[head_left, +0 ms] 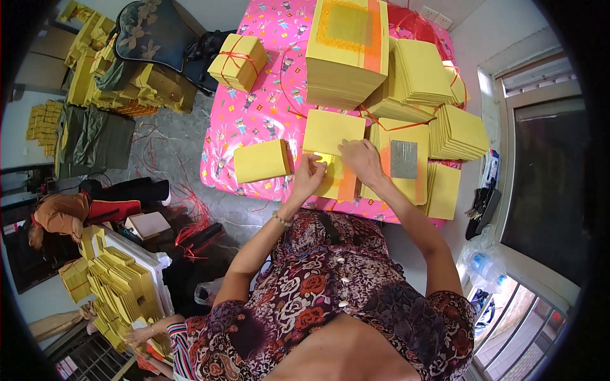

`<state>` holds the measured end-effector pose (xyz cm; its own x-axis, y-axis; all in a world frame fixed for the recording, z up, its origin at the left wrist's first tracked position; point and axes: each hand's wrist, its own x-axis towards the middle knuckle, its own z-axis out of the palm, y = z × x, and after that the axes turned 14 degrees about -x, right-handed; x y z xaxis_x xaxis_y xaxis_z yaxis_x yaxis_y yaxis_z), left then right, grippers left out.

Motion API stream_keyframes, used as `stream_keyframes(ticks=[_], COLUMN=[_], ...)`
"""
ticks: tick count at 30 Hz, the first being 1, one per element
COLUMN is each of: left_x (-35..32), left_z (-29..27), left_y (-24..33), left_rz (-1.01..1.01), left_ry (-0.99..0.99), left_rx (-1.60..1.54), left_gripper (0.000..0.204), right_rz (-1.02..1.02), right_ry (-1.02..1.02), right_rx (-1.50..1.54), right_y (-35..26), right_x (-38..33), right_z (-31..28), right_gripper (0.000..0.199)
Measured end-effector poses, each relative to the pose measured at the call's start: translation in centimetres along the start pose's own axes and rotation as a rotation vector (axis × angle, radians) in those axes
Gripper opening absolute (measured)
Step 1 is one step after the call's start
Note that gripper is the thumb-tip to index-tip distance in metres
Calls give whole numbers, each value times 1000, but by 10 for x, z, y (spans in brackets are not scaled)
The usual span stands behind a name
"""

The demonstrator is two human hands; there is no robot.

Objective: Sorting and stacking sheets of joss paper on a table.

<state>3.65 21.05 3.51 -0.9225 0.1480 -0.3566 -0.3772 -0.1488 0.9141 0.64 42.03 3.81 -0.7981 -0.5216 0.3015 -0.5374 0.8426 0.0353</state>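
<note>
In front of me, at the near edge of the pink table, yellow paper with an orange band (347, 184) lies under a plain yellow paper piece (333, 130). My left hand (309, 176) has its thumb and fingertips closed on the near left edge of the banded paper. With bent fingers, my right hand (363, 160) grips the near right edge of the plain piece. A yellow paper stack (260, 161) lies left of my hands. To the right sits another stack with a grey square and orange band (404, 160).
A tall yellow paper block (340, 82) stands behind my hands. Fanned stacks (416, 73) lie at the far right, and a red-tied bundle (239, 61) at the far left. The table cover (279, 114) is patterned pink. Co-workers' hands (141, 334) reach yellow piles at lower left.
</note>
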Motion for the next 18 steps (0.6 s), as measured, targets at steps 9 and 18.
stream_keyframes(ticks=[9, 18], left_x=[40, 6], left_z=[33, -28], left_y=[-3, 21], left_rz=[-234, -51], left_ry=[211, 343], left_rx=[-708, -598], left_gripper=[24, 19], right_rz=[-97, 137], right_ry=[27, 111], right_rx=[42, 267], right_y=[7, -24], right_x=[6, 4], right_z=[-7, -55], right_gripper=[31, 40])
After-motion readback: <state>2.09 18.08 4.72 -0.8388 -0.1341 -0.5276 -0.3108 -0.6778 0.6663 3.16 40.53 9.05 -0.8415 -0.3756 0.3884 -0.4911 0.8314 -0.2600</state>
